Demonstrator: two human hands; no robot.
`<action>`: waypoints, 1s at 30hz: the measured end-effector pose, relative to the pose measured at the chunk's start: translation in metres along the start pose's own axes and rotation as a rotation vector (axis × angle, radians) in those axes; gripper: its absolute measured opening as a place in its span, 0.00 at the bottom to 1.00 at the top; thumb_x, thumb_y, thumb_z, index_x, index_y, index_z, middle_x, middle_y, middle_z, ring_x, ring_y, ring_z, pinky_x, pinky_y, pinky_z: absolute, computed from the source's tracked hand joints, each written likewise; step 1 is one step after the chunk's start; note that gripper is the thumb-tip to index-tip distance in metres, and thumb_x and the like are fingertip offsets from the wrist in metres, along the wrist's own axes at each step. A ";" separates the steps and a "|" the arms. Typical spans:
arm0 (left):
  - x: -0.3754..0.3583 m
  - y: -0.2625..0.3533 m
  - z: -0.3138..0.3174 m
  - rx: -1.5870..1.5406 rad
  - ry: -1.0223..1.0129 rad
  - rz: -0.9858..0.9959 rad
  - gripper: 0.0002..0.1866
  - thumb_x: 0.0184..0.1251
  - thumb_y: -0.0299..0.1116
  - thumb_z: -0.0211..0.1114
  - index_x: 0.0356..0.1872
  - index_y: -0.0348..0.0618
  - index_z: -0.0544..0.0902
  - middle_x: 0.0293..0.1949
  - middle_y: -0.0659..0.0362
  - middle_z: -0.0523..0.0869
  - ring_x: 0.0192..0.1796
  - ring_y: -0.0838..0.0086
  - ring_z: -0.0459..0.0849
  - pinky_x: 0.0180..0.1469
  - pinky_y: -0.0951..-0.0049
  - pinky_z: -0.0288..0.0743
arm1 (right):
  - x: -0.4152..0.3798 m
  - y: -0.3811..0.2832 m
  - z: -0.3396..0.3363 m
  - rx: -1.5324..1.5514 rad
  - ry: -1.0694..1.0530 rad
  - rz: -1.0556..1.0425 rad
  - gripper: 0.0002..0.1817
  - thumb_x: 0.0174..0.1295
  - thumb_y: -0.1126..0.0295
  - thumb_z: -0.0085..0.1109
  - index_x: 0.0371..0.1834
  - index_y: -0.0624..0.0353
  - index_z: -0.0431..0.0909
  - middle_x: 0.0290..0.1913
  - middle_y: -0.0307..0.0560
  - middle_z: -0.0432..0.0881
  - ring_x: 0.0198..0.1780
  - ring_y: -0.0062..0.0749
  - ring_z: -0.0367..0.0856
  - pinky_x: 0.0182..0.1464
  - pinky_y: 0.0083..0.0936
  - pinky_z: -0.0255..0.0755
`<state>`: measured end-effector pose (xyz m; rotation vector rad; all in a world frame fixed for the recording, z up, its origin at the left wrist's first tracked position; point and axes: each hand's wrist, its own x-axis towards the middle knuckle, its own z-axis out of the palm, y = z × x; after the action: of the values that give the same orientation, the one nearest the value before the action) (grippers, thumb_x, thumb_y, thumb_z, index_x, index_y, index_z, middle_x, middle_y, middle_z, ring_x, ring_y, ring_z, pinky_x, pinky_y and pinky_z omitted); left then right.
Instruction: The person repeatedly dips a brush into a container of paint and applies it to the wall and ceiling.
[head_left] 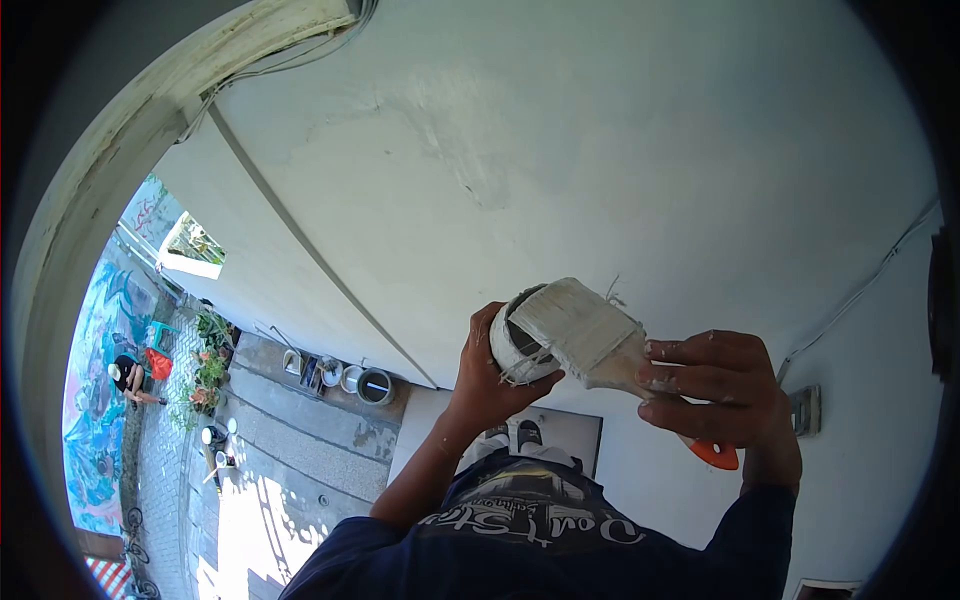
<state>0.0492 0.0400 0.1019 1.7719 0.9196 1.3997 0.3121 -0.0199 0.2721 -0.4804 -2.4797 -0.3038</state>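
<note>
My left hand [490, 375] is wrapped round a small white paint pot [507, 350], whose dark opening shows at the top. Over that opening lies the wide head of a paintbrush [580, 328], coated in white paint, with a few stray bristles sticking out. My right hand [715, 390] grips the brush near its base, and the orange handle end [715, 455] pokes out below the fingers. How much paint the pot holds is hidden by the brush. Both hands are in front of a white wall [600, 200], apart from it.
Cables run along the wall's top corner and its right side, near a switch box [805, 410]. Far below are buckets [375, 386], potted plants [208, 370] and paint cans [213, 435]. A person [125, 375] is by a mural [95, 400]. My feet [528, 432] are on a pale surface with a dark edge.
</note>
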 end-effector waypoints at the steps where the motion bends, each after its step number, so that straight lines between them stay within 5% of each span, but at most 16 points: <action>1: -0.001 -0.001 -0.002 0.002 0.012 0.010 0.50 0.47 0.38 0.90 0.68 0.35 0.66 0.60 0.46 0.80 0.61 0.59 0.86 0.64 0.60 0.80 | 0.003 0.003 0.001 0.018 0.019 -0.009 0.16 0.55 0.67 0.80 0.48 0.44 0.89 0.54 0.40 0.90 0.51 0.35 0.94 0.33 0.21 0.83; 6: -0.009 -0.008 -0.013 0.074 0.085 -0.039 0.52 0.46 0.41 0.91 0.69 0.35 0.67 0.60 0.46 0.80 0.63 0.57 0.84 0.66 0.59 0.79 | 0.036 0.035 0.011 0.073 0.247 0.054 0.18 0.51 0.71 0.83 0.46 0.52 0.91 0.48 0.50 0.88 0.47 0.41 0.94 0.47 0.32 0.92; 9: -0.020 -0.008 -0.020 0.031 0.134 -0.125 0.52 0.46 0.42 0.91 0.70 0.35 0.67 0.62 0.47 0.78 0.64 0.56 0.84 0.65 0.58 0.79 | 0.063 0.071 0.034 0.065 0.493 0.197 0.14 0.60 0.82 0.75 0.49 0.63 0.87 0.50 0.53 0.87 0.45 0.38 0.93 0.47 0.30 0.92; 11: -0.029 -0.015 -0.027 -0.019 0.166 -0.149 0.52 0.46 0.41 0.91 0.70 0.35 0.67 0.62 0.47 0.78 0.64 0.57 0.84 0.66 0.58 0.79 | 0.103 0.105 0.072 0.453 0.858 0.314 0.13 0.66 0.85 0.68 0.52 0.66 0.81 0.51 0.55 0.85 0.46 0.38 0.92 0.50 0.32 0.93; 13: -0.036 -0.014 -0.032 0.010 0.184 -0.145 0.53 0.47 0.41 0.91 0.71 0.35 0.67 0.63 0.47 0.78 0.64 0.58 0.84 0.66 0.58 0.79 | 0.129 0.125 0.091 0.496 0.964 0.259 0.11 0.69 0.84 0.66 0.48 0.65 0.73 0.47 0.52 0.82 0.44 0.35 0.91 0.49 0.31 0.93; 23: -0.057 -0.016 -0.053 0.055 0.243 -0.278 0.55 0.45 0.41 0.92 0.72 0.34 0.66 0.65 0.47 0.76 0.69 0.59 0.80 0.69 0.58 0.76 | 0.224 0.209 0.134 0.020 1.120 -0.001 0.15 0.60 0.83 0.75 0.38 0.60 0.74 0.45 0.51 0.85 0.42 0.33 0.88 0.35 0.24 0.87; 26: -0.057 -0.020 -0.056 0.076 0.245 -0.283 0.55 0.44 0.41 0.92 0.72 0.34 0.66 0.65 0.48 0.75 0.69 0.58 0.80 0.70 0.58 0.76 | 0.243 0.228 0.140 -0.048 1.144 -0.132 0.18 0.56 0.77 0.83 0.36 0.57 0.77 0.38 0.43 0.86 0.39 0.32 0.88 0.31 0.25 0.81; 30: -0.055 -0.021 -0.058 0.051 0.244 -0.293 0.55 0.44 0.41 0.92 0.72 0.34 0.67 0.65 0.48 0.75 0.69 0.58 0.80 0.70 0.58 0.76 | 0.266 0.209 0.128 -0.238 1.126 -0.104 0.18 0.53 0.75 0.85 0.33 0.57 0.77 0.38 0.43 0.86 0.35 0.31 0.87 0.30 0.24 0.80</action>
<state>-0.0190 0.0092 0.0676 1.4499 1.2977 1.4269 0.1286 0.2824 0.3487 -0.1726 -1.3721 -0.6877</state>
